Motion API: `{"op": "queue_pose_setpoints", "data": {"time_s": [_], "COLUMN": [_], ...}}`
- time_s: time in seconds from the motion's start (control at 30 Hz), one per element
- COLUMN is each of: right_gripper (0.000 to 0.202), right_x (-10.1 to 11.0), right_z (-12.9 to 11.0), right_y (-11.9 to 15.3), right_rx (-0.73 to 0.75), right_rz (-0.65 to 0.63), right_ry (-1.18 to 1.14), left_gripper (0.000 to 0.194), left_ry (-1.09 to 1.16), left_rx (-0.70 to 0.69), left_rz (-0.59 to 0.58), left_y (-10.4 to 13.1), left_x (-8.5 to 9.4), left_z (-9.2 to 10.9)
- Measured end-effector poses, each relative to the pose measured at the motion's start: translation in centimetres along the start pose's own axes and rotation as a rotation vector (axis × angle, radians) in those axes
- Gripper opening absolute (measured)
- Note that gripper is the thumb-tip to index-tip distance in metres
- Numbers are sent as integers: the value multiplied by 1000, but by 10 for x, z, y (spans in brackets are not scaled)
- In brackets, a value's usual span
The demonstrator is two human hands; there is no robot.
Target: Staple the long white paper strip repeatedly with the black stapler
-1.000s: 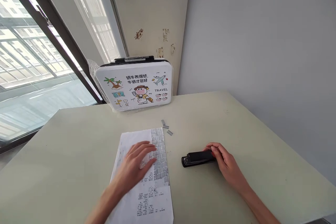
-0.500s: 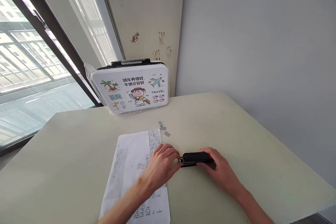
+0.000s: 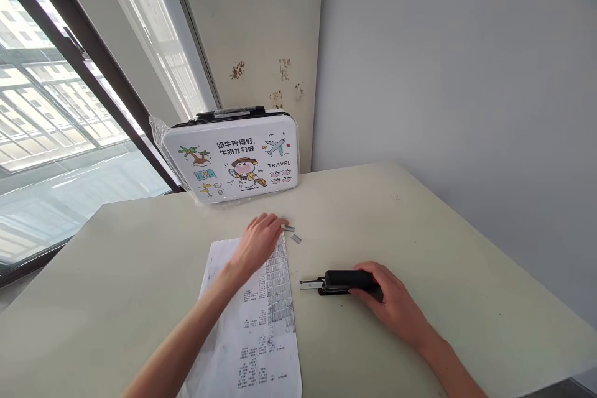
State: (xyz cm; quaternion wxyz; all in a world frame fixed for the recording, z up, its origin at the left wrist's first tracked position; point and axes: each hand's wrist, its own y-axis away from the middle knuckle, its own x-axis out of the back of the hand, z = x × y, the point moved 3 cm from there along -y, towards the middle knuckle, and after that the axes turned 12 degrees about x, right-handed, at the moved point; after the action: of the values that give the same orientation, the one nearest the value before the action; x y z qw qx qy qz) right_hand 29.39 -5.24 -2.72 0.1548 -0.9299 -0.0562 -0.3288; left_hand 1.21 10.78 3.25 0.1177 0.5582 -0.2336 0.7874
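My right hand (image 3: 389, 295) grips the back end of a black stapler (image 3: 347, 278) lying on the table. From the stapler's front a metal magazine tray (image 3: 311, 285) now juts out to the left. Beyond the top edge of some printed sheets (image 3: 261, 323), my left hand (image 3: 263, 237) has its fingertips pinched over the farthest strip of staples, which they mostly cover. Two other grey staple strips (image 3: 296, 239) lie right beside those fingertips. My left forearm crosses above the paper.
A white cartoon-printed suitcase (image 3: 233, 158) in clear plastic stands at the table's far edge. Behind the pale table (image 3: 420, 230) are a grey wall (image 3: 443, 74) and a peeling panel. A window (image 3: 46, 106) is at the left.
My left hand has left the stapler's front and moved up and left to the staple strips. The stapler's tray now sticks out. My right hand has kept its grip.
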Motion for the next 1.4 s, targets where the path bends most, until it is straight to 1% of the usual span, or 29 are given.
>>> {"op": "queue_pose_setpoints", "data": {"time_s": [0.07, 0.13, 0.2, 0.3, 0.4, 0.47, 0.53, 0.6, 0.63, 0.7, 0.77, 0.83, 0.93, 1.1, 1.2, 1.3, 1.4], "right_gripper": [29, 30, 31, 31, 31, 31, 31, 30, 29, 29, 29, 29, 29, 27, 28, 29, 28], "right_x": [0, -1, 0, 0, 1, 0, 0, 1, 1, 2, 2, 2, 3, 5, 5, 4, 3], "right_z": [1, 1, 0, -2, -1, -1, 0, 0, -1, -1, -2, -2, -3, -5, -6, -5, -4], "right_y": [0, -1, -2, -3, -2, -2, -1, -1, -1, -1, -2, -2, -2, -3, -3, -3, -3], "right_rx": [-1, -1, 2, 5, 1, -6, -10, -11, -11, -10, -8, -10, -10, -15, -18, -18, -19], "right_rz": [6, 8, 9, 24, 33, 34, 38, 42, 45, 48, 50, 51, 44, 29, 27, 29, 21], "right_ry": [-8, -14, -18, -10, -1, 0, 7, 24, 32, 43, 45, 44, 36, 23, 22, 20, 11], "left_gripper": [22, 13, 6, 17, 24, 27, 26, 22, 20, 18, 18, 19, 18, 16, 17, 20, 18], "left_ry": [-18, -24, -20, 5, 62, 118, 178, 233, 283, 307, 282, 238, 187, 135, 110, 112, 119], "left_rx": [-7, -24, -40, -35, 6, 27, 16, -49, -123, -231, -288, -299, -299, -307, -319, -318, -323], "left_rz": [-15, -40, -60, -58, -9, 32, 49, 20, -9, -31, -28, -18, -21, -30, -29, -32, -18], "left_y": [-25, -44, -54, -55, -42, -24, 0, 26, 39, 59, 70, 74, 74, 74, 75, 75, 75], "left_x": [-9, -17, -22, -21, -12, -3, 4, 6, 6, 3, -3, -8, -13, -13, -13, -14, -14], "left_z": [-10, -18, -26, -35, -36, -26, -7, 18, 31, 51, 63, 68, 70, 71, 72, 72, 73]}}
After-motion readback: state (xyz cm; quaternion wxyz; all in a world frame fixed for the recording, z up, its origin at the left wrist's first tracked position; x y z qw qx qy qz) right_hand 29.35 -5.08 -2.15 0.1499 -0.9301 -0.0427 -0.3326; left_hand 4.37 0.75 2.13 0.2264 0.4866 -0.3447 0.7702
